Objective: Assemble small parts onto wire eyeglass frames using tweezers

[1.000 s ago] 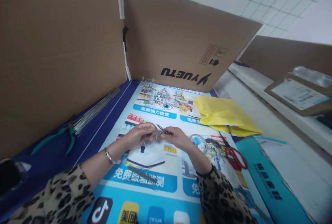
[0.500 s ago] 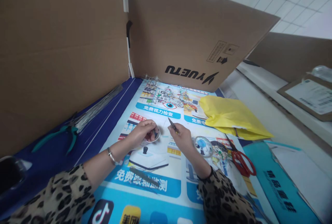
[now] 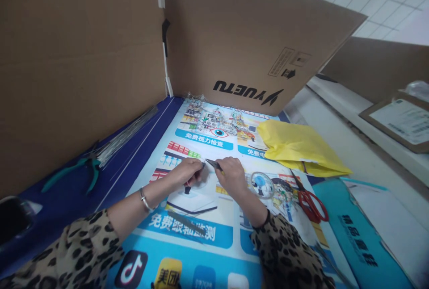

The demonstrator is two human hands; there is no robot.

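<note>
My left hand [image 3: 187,172] is closed in a pinch on a small clear round disc [image 3: 200,182] held just above the printed poster [image 3: 208,235]. My right hand [image 3: 232,173] is closed on thin metal tweezers [image 3: 213,164], whose tip points left and meets the left fingertips. Both hands sit close together over the middle of the poster. A metal bangle [image 3: 144,199] circles my left wrist, and leopard-print sleeves cover both forearms.
Cardboard walls [image 3: 83,56] stand at the left and back. Teal-handled pliers [image 3: 80,170] and a bundle of wires [image 3: 127,135] lie at the left. A yellow bag [image 3: 298,148], a round lens [image 3: 262,185] and red scissors [image 3: 311,202] lie to the right.
The hands drew apart half a second ago, with the disc tilted up in the left hand. Now they have come back together, and the tweezers' tip is at the left fingers.
</note>
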